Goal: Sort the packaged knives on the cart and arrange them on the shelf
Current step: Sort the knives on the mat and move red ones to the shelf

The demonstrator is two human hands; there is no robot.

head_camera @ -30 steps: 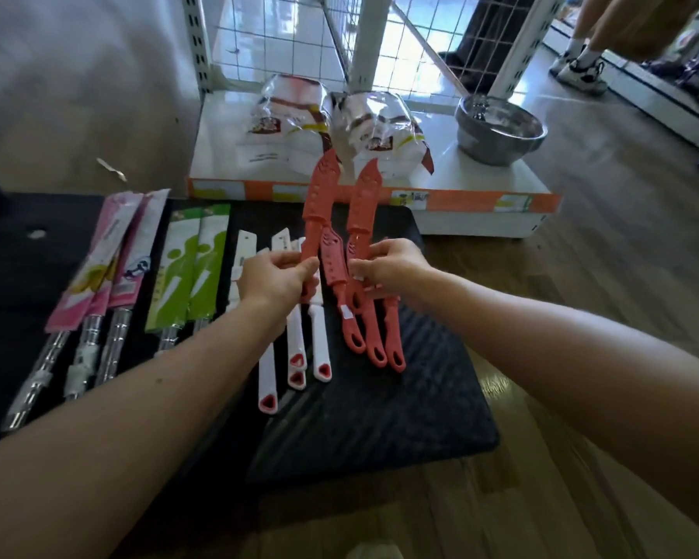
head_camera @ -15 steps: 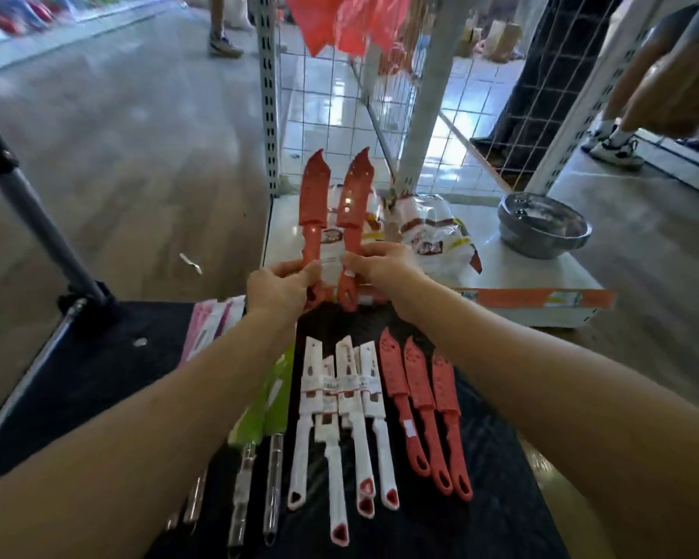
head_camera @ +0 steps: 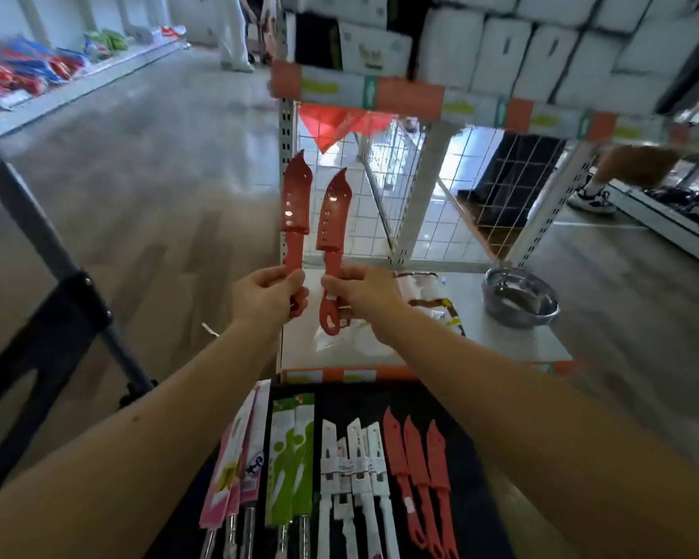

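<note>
The left hand (head_camera: 267,294) is closed round the handle of a red knife (head_camera: 295,195), held blade up; a second red knife (head_camera: 333,211) is gripped likewise by the right hand (head_camera: 364,292), just beside the first, not touching; just beyond the hands the white shelf (head_camera: 501,344) is seen, with a steel bowl (head_camera: 519,296) to their right; nearer than the hands, three more red knives (head_camera: 418,470), white knives (head_camera: 356,478), green packs (head_camera: 291,457) and pink packs (head_camera: 239,466) are laid side by side on the black cart (head_camera: 473,518).

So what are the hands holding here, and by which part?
The left hand grips the left red knife by its handle; the right hand grips the right red knife likewise. Both blades point up.
</note>
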